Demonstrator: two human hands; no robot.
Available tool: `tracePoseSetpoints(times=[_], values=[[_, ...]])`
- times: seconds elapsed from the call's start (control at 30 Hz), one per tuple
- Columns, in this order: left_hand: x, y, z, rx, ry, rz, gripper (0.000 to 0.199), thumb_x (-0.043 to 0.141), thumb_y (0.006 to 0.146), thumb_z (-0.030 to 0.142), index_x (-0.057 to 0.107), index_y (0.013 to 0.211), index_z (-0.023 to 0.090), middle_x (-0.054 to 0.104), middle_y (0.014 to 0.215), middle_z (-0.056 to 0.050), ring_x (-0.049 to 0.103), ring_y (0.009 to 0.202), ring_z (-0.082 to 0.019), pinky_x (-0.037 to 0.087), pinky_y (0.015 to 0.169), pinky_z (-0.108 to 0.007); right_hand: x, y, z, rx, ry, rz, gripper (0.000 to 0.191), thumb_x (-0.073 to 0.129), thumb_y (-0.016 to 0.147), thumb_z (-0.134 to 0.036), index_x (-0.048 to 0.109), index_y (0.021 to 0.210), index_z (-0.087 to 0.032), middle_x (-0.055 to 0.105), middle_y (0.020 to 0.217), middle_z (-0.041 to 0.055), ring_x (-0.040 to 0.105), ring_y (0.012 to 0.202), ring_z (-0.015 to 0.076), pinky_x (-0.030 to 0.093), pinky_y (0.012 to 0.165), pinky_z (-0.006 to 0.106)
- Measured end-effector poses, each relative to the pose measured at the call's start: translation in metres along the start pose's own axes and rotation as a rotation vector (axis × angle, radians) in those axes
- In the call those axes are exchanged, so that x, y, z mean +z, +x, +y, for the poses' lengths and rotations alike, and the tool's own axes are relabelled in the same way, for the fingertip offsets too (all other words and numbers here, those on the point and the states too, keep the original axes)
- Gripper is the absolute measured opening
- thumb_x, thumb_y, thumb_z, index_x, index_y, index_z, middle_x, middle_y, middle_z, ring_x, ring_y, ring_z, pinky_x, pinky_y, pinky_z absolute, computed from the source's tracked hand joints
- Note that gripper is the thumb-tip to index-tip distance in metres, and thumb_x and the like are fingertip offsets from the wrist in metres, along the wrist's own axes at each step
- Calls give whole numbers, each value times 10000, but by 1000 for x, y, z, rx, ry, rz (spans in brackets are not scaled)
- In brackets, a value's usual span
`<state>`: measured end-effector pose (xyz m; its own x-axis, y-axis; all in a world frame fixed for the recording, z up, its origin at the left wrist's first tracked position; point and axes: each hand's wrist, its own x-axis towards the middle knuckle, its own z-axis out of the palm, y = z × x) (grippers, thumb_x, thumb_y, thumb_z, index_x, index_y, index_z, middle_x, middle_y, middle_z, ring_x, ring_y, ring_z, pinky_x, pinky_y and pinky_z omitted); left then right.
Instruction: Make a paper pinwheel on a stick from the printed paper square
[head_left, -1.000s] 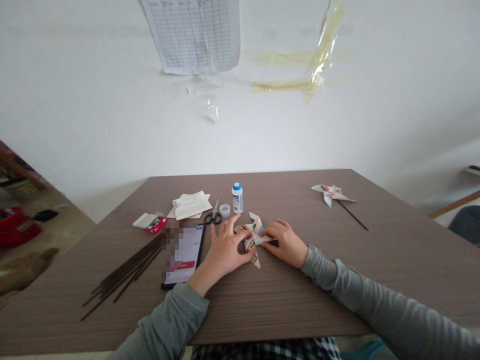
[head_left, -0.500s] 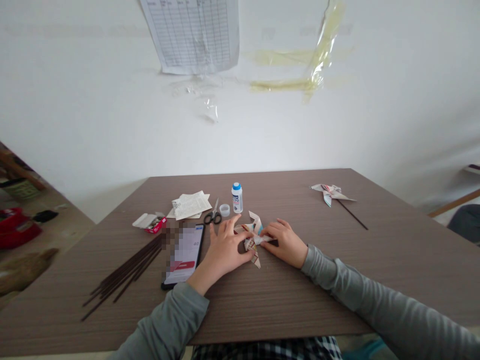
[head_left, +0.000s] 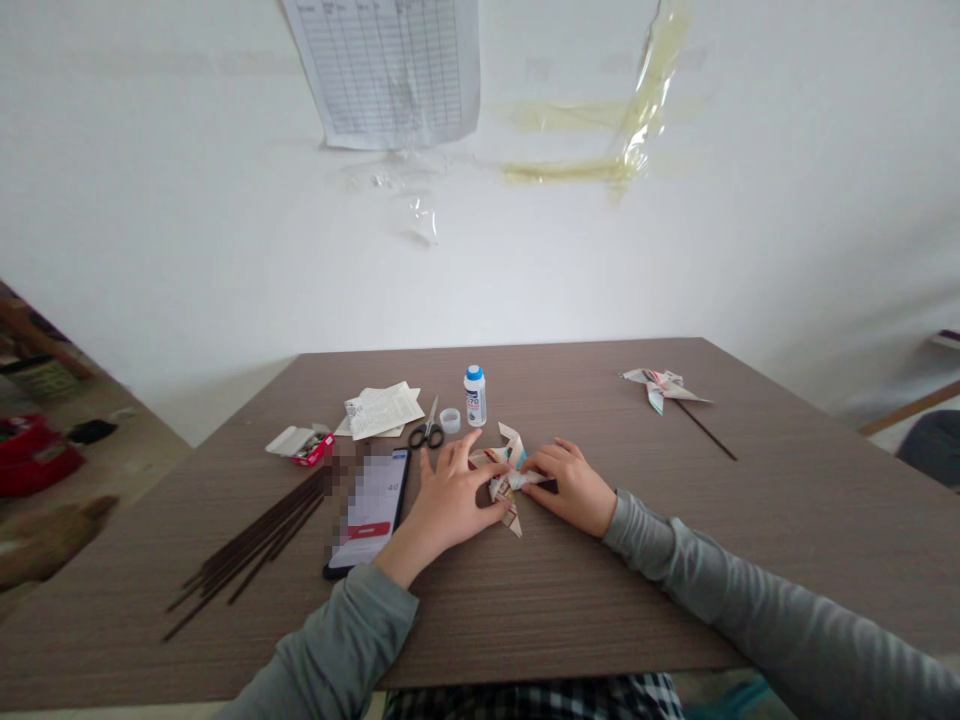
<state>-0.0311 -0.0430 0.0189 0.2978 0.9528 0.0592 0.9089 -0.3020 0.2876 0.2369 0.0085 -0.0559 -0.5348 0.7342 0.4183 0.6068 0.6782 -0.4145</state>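
A printed-paper pinwheel [head_left: 511,512] lies on the table between my hands, its blades folded toward the middle. My left hand [head_left: 454,492] has its thumb and index finger on the pinwheel's left side and centre, with the other fingers spread. From the right, my right hand [head_left: 571,482] pinches a blade near the centre, its fingers curled. Scissors [head_left: 426,432] with black handles lie just beyond my left hand. Near them stand a small clear plastic cup [head_left: 450,420] and a white bottle [head_left: 475,400] with a blue cap.
Left of my left hand lies a phone [head_left: 369,515], with thin dark sticks [head_left: 255,535] beside it. Behind are an opened red-and-white box [head_left: 304,444] and paper sheets [head_left: 381,410]. Another pinwheel [head_left: 664,387] on a stick rests at the table's [head_left: 750,560] far right.
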Motion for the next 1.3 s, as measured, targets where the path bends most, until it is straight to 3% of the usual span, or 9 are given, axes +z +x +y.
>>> tracePoseSetpoints(times=[0.23,0.67,1.0,1.3], values=[[2,1,-3,28,14,-18,508,1037,1080,487,962,1583,496,602,2027,-104,525,1871,-581,250,1517,-1046,0,0,0,8,-4,-4,125,903,1133,-252,906,1245,-307,913,1091,40,870,1051,289,559,1386,663],[2,0,-3,30,-10,-21,503,1026,1087,429,968,1585,467,582,2044,-135,536,1864,-598,233,1507,-1057,1,1,0,4,-4,-2,93,888,1145,-283,899,1235,-306,925,1090,44,893,1060,301,566,1407,668],[-2,-2,-4,38,-25,37,422,1080,1039,424,1016,1456,412,649,1986,-145,569,1841,-603,261,1501,-1057,-1,1,-1,13,0,-9,84,899,1144,-287,899,1226,-308,923,1094,40,889,1058,296,564,1397,649],[-3,0,0,17,3,-19,507,1066,1054,467,981,1554,444,593,2034,-149,509,1889,-599,240,1520,-1044,0,1,0,3,1,-3,82,900,1155,-293,896,1236,-302,918,1094,36,867,1041,279,572,1380,634]])
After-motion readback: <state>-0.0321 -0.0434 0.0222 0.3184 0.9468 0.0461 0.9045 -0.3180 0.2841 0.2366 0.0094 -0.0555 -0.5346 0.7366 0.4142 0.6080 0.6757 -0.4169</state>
